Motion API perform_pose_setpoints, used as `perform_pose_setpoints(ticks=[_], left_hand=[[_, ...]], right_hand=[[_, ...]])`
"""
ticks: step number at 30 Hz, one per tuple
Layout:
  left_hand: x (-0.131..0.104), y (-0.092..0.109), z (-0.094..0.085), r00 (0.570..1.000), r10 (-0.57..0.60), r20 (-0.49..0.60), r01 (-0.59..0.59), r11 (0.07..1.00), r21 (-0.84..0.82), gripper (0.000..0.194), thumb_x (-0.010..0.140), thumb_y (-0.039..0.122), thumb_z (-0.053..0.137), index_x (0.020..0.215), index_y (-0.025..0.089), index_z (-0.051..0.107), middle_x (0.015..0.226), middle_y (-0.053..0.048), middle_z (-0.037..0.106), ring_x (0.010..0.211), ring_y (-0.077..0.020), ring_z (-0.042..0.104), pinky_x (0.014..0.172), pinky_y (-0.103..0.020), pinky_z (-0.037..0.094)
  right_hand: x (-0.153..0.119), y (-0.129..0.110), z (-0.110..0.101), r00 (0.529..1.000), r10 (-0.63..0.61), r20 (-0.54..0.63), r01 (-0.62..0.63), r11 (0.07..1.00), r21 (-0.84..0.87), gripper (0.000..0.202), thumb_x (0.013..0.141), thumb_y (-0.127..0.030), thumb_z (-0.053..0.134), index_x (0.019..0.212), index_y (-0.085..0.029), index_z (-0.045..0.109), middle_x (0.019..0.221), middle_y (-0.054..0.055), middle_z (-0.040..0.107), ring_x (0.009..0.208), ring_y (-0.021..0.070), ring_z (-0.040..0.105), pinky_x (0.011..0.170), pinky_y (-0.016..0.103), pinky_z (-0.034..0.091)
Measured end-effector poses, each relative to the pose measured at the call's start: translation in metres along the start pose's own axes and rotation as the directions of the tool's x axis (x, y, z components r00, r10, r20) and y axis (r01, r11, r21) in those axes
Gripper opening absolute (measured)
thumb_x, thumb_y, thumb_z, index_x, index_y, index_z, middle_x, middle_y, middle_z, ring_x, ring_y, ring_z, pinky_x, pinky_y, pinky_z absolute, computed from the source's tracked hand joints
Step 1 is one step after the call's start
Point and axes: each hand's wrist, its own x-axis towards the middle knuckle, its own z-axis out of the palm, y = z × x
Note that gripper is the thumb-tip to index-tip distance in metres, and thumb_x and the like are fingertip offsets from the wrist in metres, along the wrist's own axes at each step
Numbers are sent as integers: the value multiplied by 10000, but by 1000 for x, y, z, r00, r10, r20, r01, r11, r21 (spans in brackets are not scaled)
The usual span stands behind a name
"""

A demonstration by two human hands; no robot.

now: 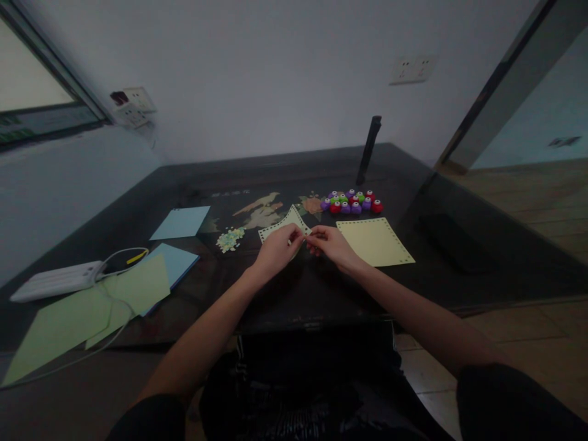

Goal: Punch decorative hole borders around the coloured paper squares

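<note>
My left hand (280,244) is closed on a pale yellow sheet of paper (288,220), which is bent upward and has a row of small punched holes along its edges. Its near part is hidden under my fingers. My right hand (328,242) pinches at the sheet's right corner, its fingertips meeting those of my left. Whether a small piece sits between the fingertips, I cannot make out. Just right of my right hand lies a second pale yellow sheet (374,242), flat, with holes along its top and right edges. A little heap of paper bits (229,239) lies left of the held sheet.
Several red, purple and green craft punches (353,202) are clustered behind the right sheet. A black upright bar (369,150) stands at the back. Blue paper (181,222), green sheets (73,312) and a white power strip (57,280) with a cable occupy the dark table's left side.
</note>
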Motion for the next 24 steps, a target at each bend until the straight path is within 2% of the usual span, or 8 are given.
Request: perform_pose_setpoints(ticks=[8, 16, 20, 24], left_hand=[[0, -1, 1, 1000, 13, 19, -13, 1000, 22, 110, 847, 234, 459, 804, 179, 543, 749, -27, 585, 702, -163, 534, 649, -279, 422], [0, -4, 3, 998, -15, 53, 17, 1000, -26, 142, 870, 272, 445, 836, 181, 549, 783, -31, 606, 711, -161, 545, 639, -266, 427], [0, -4, 4, 999, 9, 42, -9, 1000, 5, 148, 870, 274, 441, 833, 181, 550, 772, -34, 598, 704, -165, 539, 639, -271, 417], [-1, -3, 4, 998, 56, 33, -58, 994, 90, 154, 878, 267, 423, 838, 183, 546, 762, -35, 584, 692, -168, 530, 640, -275, 402]], right_hand=[[0, -5, -3, 993, -120, -23, 112, 971, -212, 229, 705, -391, 673, 701, -191, 562, 559, -18, 583, 484, 115, 531, 470, 232, 402], [0, -3, -3, 997, -83, -2, 82, 984, -158, 199, 708, -363, 651, 697, -187, 559, 563, -15, 584, 480, 112, 535, 469, 229, 410], [0, -3, -3, 996, -83, -16, 79, 983, -166, 195, 713, -359, 646, 693, -189, 551, 562, -18, 582, 475, 109, 530, 467, 226, 410], [-2, -5, -3, 993, -119, -27, 109, 964, -244, 170, 733, -339, 631, 699, -190, 556, 578, -13, 584, 486, 116, 533, 494, 242, 419]])
